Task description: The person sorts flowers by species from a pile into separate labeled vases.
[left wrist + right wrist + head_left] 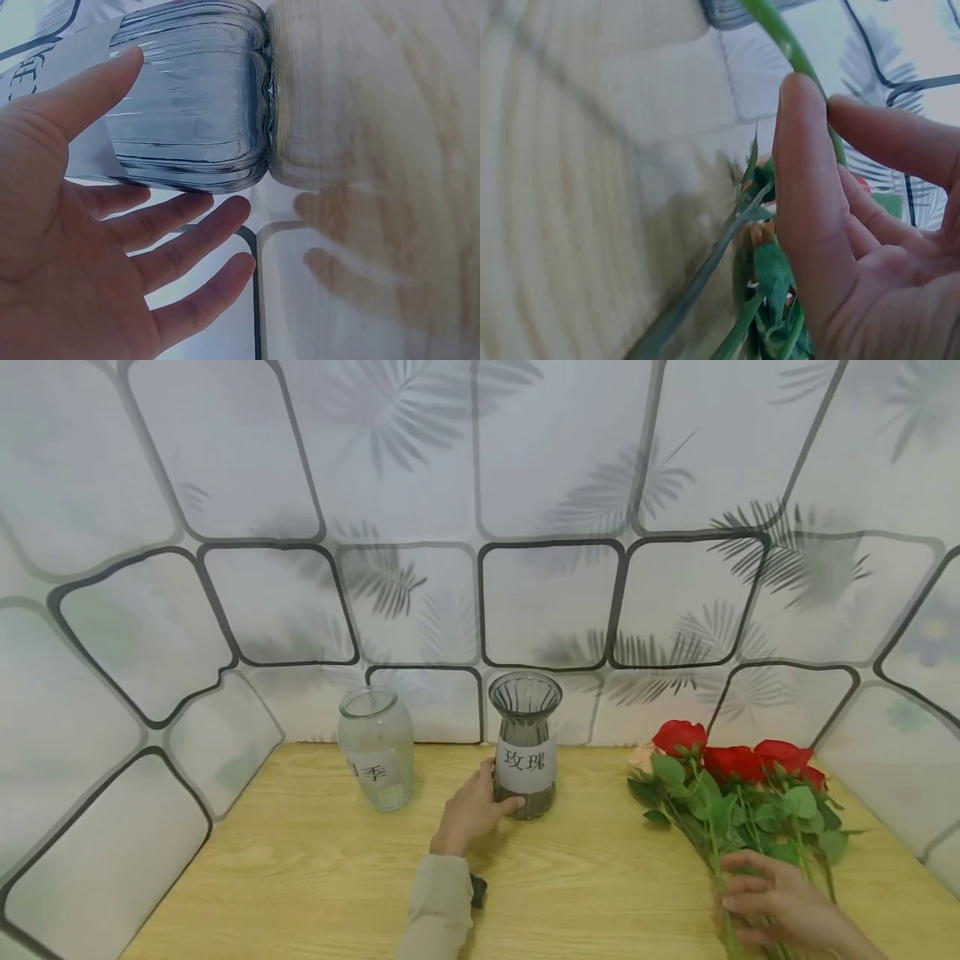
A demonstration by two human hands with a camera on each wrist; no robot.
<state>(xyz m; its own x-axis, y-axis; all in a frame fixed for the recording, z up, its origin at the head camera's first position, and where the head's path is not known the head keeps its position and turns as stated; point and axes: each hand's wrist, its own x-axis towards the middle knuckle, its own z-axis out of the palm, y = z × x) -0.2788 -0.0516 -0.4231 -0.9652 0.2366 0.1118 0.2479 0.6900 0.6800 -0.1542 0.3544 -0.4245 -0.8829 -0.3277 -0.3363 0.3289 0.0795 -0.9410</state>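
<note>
A grey ribbed glass vase [525, 802] with a flared rim and a white paper label stands upright on the table. My left hand [474, 810] is at its left side, thumb across the front near the base. In the left wrist view, that hand [90, 247] has its fingers spread and nearly straight beside the glass [195, 112]. To the right lie red roses [735, 763] with green leaves. Over their stems, my right hand [780, 897] pinches one green stem [780, 37] between thumb and index finger, seen closely in the right wrist view.
A clear glass vase [375, 735], also labelled, stands left of the grey one. A pale pink flower [641, 758] peeks out at the left of the roses. Behind the wooden table [300, 860] hangs a patterned cloth wall [551, 602].
</note>
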